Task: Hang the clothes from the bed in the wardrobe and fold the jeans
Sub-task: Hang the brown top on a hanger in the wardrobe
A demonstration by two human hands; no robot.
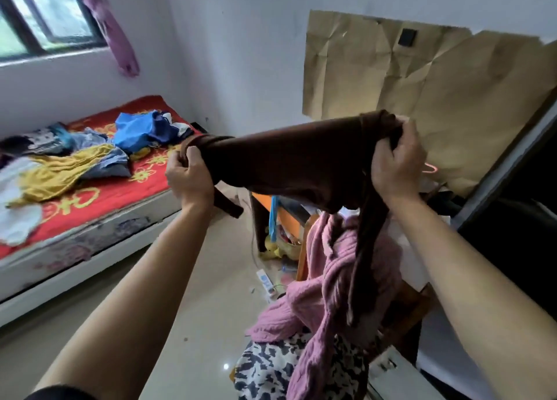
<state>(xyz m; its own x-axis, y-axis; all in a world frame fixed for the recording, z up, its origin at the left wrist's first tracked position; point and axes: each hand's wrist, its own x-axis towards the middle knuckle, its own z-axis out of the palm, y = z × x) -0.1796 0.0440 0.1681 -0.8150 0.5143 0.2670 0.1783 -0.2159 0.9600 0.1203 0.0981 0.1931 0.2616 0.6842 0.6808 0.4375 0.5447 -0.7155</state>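
Both bare forearms extend forward and upward, wrists held level with each other. Left hand point(189, 178): back toward the camera, fingers curled, gripping one end of a brown garment point(286, 161) bunched just above the knuckles. Right hand point(395, 166): raised slightly higher, fingers curled over the other end, fabric gathered between fingertips and thumb.

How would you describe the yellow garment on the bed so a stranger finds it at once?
Start at the bed with the red cover, below the window. On it, the yellow garment lies crumpled toward the near edge. It alone is mustard yellow, unlike the white cloth and the blue garment near it.
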